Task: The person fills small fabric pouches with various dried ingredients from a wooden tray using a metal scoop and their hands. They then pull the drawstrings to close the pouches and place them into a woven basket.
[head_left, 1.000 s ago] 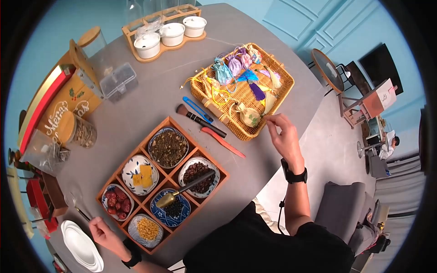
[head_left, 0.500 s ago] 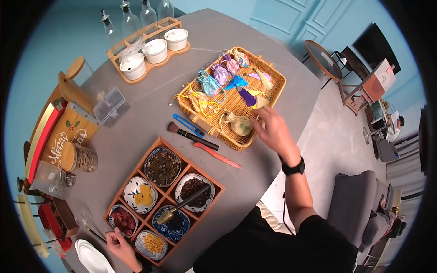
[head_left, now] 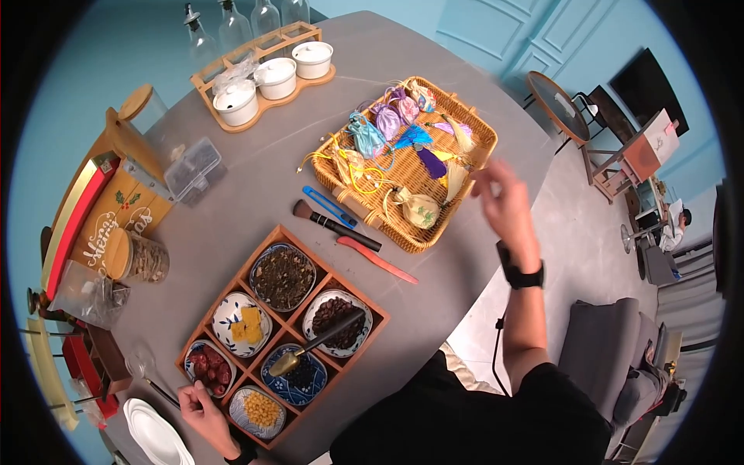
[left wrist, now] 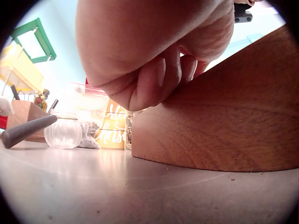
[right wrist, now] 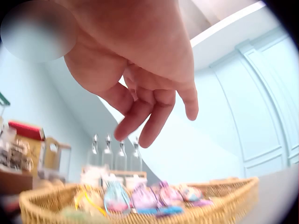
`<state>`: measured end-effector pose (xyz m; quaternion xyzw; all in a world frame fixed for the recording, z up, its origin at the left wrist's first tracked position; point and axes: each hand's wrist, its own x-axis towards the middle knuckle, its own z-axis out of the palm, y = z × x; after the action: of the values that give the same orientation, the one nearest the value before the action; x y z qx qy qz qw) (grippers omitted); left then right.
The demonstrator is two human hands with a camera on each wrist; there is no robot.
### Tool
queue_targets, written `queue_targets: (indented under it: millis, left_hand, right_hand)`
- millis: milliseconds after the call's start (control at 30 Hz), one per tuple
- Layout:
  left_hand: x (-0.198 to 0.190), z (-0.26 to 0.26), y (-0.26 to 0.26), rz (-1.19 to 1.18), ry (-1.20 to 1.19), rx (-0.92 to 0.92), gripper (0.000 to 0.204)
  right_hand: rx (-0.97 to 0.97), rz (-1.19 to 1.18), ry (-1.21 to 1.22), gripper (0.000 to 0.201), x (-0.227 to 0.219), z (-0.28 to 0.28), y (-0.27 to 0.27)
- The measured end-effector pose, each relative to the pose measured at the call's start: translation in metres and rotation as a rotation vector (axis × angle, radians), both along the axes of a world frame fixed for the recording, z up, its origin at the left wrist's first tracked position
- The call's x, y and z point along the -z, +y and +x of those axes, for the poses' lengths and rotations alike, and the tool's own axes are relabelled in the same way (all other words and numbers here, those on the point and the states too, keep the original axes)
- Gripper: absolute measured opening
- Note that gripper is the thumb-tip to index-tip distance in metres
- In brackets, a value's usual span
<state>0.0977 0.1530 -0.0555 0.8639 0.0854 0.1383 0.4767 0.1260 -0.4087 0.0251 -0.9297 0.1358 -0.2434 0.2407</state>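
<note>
My right hand hovers off the right rim of the wicker basket, holding nothing; in the right wrist view its fingers are bent and spread above the basket. A cream drawstring pouch with green print lies at the basket's near corner. Blue and purple pouches and several tassels fill the far part. My left hand rests with loosely bent fingers at the edge of the divided wooden tray, beside a bowl of red dates.
Other tray bowls hold dried leaves, yellow pieces, dark beans and yellow grains. A scoop lies across two bowls. A brush, blue cutter and red tool lie between tray and basket. White dishes stand left.
My right hand has moved from the cream pouch, which it reached toward, up and away to the right of the basket. My left hand has come over to the tray's edge.
</note>
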Motion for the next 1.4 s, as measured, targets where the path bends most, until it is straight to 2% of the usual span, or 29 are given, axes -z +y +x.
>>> queue_targets:
  millis: [33,67,100,133,167,200,233,333,400,467,567,633,667,700,733,767,833,867,900,933,967,1000,1033,1067,1333,1400]
  left_hand:
    - [-0.006,0.001,-0.006,-0.053,0.029,-0.025,0.014]
    - [-0.008,0.001,-0.008,-0.044,0.031,-0.028,0.014]
    - [-0.009,0.002,-0.01,-0.094,0.046,-0.037,0.004]
    - [-0.008,0.001,-0.009,-0.143,0.061,-0.05,0.006]
    - [-0.004,0.001,-0.004,-0.11,0.062,-0.042,0.015]
    - [-0.005,0.002,-0.007,-0.103,0.034,-0.037,0.014]
    - [-0.003,0.001,-0.004,-0.108,0.037,-0.022,0.013]
    - [-0.008,0.002,-0.001,-0.058,0.028,0.012,0.01]
    - [0.002,0.005,-0.003,-0.142,-0.022,-0.012,0.01]
    - [-0.004,0.002,0.003,-0.002,0.032,-0.011,0.01]
    - [-0.008,-0.006,0.001,0.012,0.033,-0.038,0.008]
    - [-0.002,0.004,0.008,0.027,0.005,-0.004,0.005]
    - [-0.007,0.003,0.0,-0.052,0.019,-0.013,0.006]
    - [-0.005,0.006,-0.003,0.067,-0.112,-0.009,0.007]
    - [-0.011,0.004,-0.004,0.011,-0.039,-0.031,0.009]
    - [0.018,-0.001,0.016,-0.057,0.017,-0.08,0.018]
    - [0.026,0.006,0.024,0.032,-0.114,0.011,0.014]
    - [-0.024,0.005,-0.007,0.157,-0.095,0.071,0.017]
    - [-0.03,0.0,0.0,0.143,-0.003,0.035,0.018]
    - [-0.018,-0.004,0.007,0.09,0.112,0.025,0.019]
    - [0.017,-0.001,0.027,-0.02,0.195,-0.065,0.015]
    - [0.021,0.004,0.018,0.045,-0.064,-0.014,0.012]
    - [0.023,0.008,0.008,0.119,-0.206,-0.051,0.014]
    - [-0.012,0.006,-0.017,-0.063,0.029,-0.12,0.009]
    - [-0.011,0.003,-0.005,-0.02,0.068,-0.056,0.007]
    - [0.001,0.004,0.0,0.054,-0.052,-0.047,0.007]
  right_hand:
    - [0.0,0.124,-0.138,0.038,-0.037,-0.002,0.026]
    - [-0.135,0.034,-0.325,0.045,-0.055,-0.006,0.027]
    - [-0.195,0.052,-0.4,0.045,-0.083,-0.015,0.036]
    - [-0.218,-0.087,-0.489,0.046,-0.113,-0.026,0.045]
    - [-0.341,-0.102,-0.591,0.042,-0.136,-0.04,0.063]
    - [-0.619,-0.305,-0.426,0.041,-0.18,-0.055,0.053]
    - [-0.964,-0.095,-0.673,0.036,-0.185,-0.053,0.051]
    - [-0.96,-0.015,-0.678,0.036,-0.168,-0.045,0.049]
    - [-0.993,0.007,-0.675,0.036,-0.171,-0.034,0.048]
    - [-0.984,0.083,-0.652,0.035,-0.16,-0.035,0.056]
    - [-1.04,0.149,-0.596,0.035,-0.153,-0.019,0.056]
    - [-1.097,0.078,-0.584,0.034,-0.166,0.001,0.044]
    - [-1.144,0.046,-0.551,0.034,-0.18,0.014,0.036]
    - [-1.193,-0.033,-0.572,0.034,-0.201,0.031,0.03]
    - [-1.237,-0.136,-0.601,0.034,-0.224,0.041,0.025]
    - [-1.282,-0.266,-0.566,0.034,-0.262,0.045,0.015]
    - [-1.248,-0.338,-0.649,0.033,-0.287,0.046,0.01]
    - [-1.273,-0.329,-0.669,0.033,-0.298,0.054,0.01]
    - [-1.295,-0.348,-0.648,0.033,-0.306,0.058,0.008]
    - [-1.313,-0.387,-0.578,0.033,-0.325,0.052,0.007]
    - [-1.308,-0.414,-0.534,0.033,-0.339,0.048,0.008]
    - [-1.314,-0.418,-0.497,0.033,-0.346,0.046,0.012]
    - [-1.362,-0.421,-0.426,0.033,-0.355,0.048,0.016]
    - [-1.404,-0.425,-0.359,0.033,-0.364,0.05,0.019]
    - [-1.33,-0.378,-0.229,0.032,-0.366,0.017,0.014]
    - [-1.316,-0.382,-0.173,0.032,-0.369,0.014,0.014]
